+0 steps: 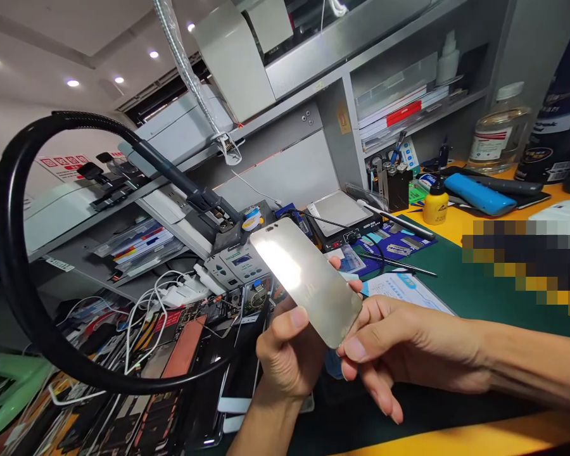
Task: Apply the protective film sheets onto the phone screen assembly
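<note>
A phone screen (313, 285), glossy and greyish-gold with a small dark cutout near its top edge, is held tilted up in front of me. Bright light reflects off its upper left part. My left hand (289, 358) grips it from below, thumb on the left edge and fingertips showing past the right edge. At the lower right corner, my right hand (389, 342) has its thumb and forefinger closed on the edge, the other fingers hanging loosely below. The screen's underside is hidden.
A black flexible arm (9, 253) loops across the left side. Beside my left hand lie many phones and parts, such as a reddish phone panel (185, 345). Behind stand a heating plate (339, 212) and a yellow bottle (436, 204). A green mat (475, 285) covers the bench.
</note>
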Demonstrator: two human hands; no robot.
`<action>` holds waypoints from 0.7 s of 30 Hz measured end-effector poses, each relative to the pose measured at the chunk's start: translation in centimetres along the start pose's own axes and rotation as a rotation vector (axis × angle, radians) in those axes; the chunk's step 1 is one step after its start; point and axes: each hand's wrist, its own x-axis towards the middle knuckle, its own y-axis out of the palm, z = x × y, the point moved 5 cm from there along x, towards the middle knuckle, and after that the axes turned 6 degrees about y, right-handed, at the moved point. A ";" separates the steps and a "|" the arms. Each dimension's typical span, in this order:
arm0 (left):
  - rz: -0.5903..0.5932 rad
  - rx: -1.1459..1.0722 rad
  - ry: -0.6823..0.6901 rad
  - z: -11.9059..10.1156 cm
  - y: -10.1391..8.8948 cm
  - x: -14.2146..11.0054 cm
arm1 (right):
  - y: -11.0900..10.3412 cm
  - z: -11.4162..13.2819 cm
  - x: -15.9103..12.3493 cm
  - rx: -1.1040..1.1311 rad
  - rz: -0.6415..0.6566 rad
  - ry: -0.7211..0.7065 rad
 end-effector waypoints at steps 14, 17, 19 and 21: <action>-0.036 0.076 0.090 -0.3 0.0 0.1 | -0.4 -0.3 0.1 -0.008 -0.055 0.034; -0.075 0.082 0.115 -0.3 -0.2 0.1 | -0.4 -0.2 0.1 -0.001 -0.064 0.032; -0.089 0.079 0.133 -0.3 -0.3 0.2 | -0.4 -0.1 0.1 0.007 -0.068 0.024; -0.092 0.082 0.131 -0.4 -0.2 0.2 | -0.4 -0.1 0.1 0.016 -0.068 0.015</action>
